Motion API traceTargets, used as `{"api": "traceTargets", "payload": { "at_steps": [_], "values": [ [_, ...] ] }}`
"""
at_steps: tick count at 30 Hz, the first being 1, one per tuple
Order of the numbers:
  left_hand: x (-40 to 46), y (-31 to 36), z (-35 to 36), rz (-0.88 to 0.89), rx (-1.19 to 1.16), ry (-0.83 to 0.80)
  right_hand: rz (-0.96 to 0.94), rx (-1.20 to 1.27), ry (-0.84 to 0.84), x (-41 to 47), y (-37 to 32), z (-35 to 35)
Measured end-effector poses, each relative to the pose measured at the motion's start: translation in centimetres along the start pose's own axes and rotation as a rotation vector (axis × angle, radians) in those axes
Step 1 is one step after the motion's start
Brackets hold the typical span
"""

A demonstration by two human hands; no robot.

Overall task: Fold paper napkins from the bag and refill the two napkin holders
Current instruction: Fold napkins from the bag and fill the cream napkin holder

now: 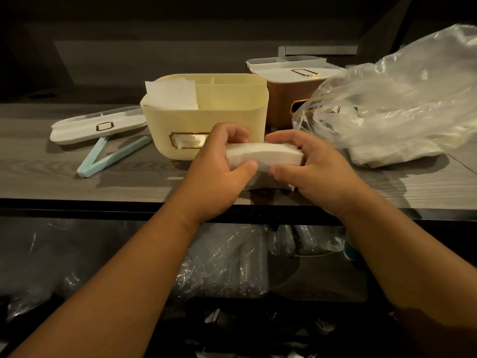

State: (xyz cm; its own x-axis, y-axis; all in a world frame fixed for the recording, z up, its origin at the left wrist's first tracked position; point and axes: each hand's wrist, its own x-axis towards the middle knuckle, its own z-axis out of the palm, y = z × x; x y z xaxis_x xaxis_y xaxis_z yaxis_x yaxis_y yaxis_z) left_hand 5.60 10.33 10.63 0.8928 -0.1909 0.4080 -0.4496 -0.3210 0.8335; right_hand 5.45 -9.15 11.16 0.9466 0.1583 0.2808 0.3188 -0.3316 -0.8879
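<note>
Left hand: fingers and thumb curled round the left end of a folded stack of napkins.
Right hand: grips the stack's right end.
Napkins: held just above the tabletop, in front of the cream holder.
Cream holder: open, napkins in its left compartment.
Brown holder: behind, lid on.
Bag: at right, napkins inside.
Loose lid: at left, beside a blue clip.

Café counter – stacked disposable cups
</note>
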Motion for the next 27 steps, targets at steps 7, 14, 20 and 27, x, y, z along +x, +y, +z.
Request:
{"api": "traceTargets", "payload": {
  "at_steps": [7,14,20,27],
  "values": [
    [0.0,-0.1,0.2,0.005,-0.015,0.040,0.021,0.034,0.044,-0.1,0.0,0.0],
    [0.1,-0.2,0.1,-0.047,-0.047,-0.017,0.066,0.104,0.033,0.2,0.1,0.1],
    [0.2,-0.4,0.1,-0.061,-0.082,-0.013,0.113,0.080,0.030,0.7,-0.7,0.8],
    [0.0,-0.1,0.0,-0.029,-0.020,-0.005,0.199,0.150,0.208,1.4,-1.6,3.0]
  ]
}}
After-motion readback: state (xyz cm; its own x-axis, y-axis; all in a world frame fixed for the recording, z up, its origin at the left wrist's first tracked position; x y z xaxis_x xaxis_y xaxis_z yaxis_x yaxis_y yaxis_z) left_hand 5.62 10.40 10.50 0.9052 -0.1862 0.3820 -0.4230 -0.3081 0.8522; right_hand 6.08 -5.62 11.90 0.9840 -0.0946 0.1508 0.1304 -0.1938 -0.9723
